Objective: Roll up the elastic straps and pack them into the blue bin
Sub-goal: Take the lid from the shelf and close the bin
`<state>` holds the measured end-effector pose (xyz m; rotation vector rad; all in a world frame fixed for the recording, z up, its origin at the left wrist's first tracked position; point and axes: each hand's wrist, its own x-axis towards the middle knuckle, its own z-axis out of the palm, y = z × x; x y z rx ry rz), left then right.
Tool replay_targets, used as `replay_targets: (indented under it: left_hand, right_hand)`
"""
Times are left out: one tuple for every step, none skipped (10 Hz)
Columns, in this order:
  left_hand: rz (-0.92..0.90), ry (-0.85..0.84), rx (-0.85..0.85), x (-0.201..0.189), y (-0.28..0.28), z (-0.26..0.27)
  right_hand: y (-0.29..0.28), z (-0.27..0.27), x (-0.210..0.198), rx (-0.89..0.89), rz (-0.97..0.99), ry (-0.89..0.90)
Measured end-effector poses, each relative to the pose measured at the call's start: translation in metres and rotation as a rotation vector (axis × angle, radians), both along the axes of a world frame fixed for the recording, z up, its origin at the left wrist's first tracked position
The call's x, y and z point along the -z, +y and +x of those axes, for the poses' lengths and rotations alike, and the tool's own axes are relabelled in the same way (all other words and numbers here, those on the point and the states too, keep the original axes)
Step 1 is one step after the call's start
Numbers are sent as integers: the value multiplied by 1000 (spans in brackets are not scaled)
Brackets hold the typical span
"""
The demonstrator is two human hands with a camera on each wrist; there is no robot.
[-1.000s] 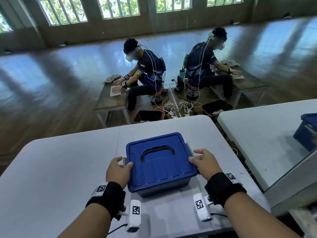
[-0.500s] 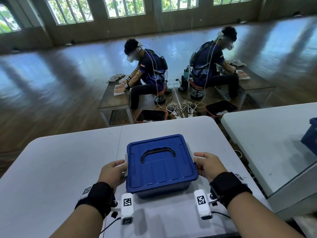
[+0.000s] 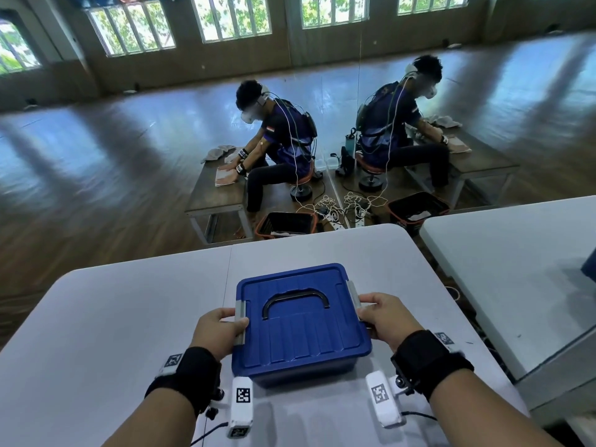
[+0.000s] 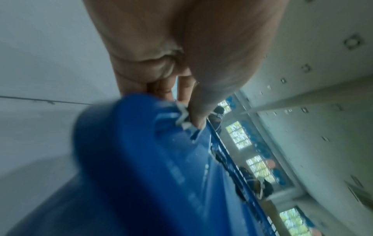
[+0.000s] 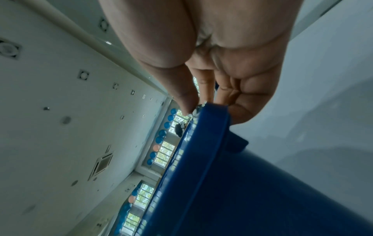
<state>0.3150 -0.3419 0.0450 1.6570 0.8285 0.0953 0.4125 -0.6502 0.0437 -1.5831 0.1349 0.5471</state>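
Observation:
A blue bin (image 3: pixel 300 321) with its lid on and a black handle stands on the white table (image 3: pixel 129 317) in front of me. My left hand (image 3: pixel 219 330) grips the grey latch (image 3: pixel 240 321) on the bin's left side, thumb on top. My right hand (image 3: pixel 383 314) grips the grey latch (image 3: pixel 353 293) on the right side. In the left wrist view the left hand (image 4: pixel 181 55) pinches the latch (image 4: pixel 184 121) at the bin's (image 4: pixel 151 175) rim. In the right wrist view the right hand (image 5: pixel 222 47) holds the bin's (image 5: pixel 232 191) rim. No elastic straps show.
A second white table (image 3: pixel 516 269) stands close on the right, with a dark blue object (image 3: pixel 588 269) at the frame edge. Beyond the table's far edge a person (image 3: pixel 277 140) sits at a low bench, with baskets and cables on the wooden floor.
Both hands have shifted from the lid's edges onto the grey side latches, thumbs now on top. The bin has stayed in place on the table.

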Motion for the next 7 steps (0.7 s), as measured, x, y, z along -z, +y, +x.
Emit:
replay_targets:
  left_hand:
    - [78, -6, 16, -1, 1, 0]
    - [94, -13, 51, -1, 5, -2]
    - [99, -13, 85, -3, 6, -3]
    - [113, -22, 120, -1, 11, -5]
    - [117, -38, 167, 0, 19, -9]
    - [125, -62, 179, 1, 25, -19]
    - [119, -18, 143, 3, 35, -39]
  right_hand:
    - [7, -5, -1, 6, -43, -39]
    - [12, -8, -2, 36, -102, -84]
    - [17, -10, -3, -38, -338, -223]
    - [27, -13, -2, -121, -591, -357]
    - [33, -20, -3, -124, -624, -391]
    - [30, -38, -1, -54, -510, -384]
    - [27, -66, 1, 24, -461, -366]
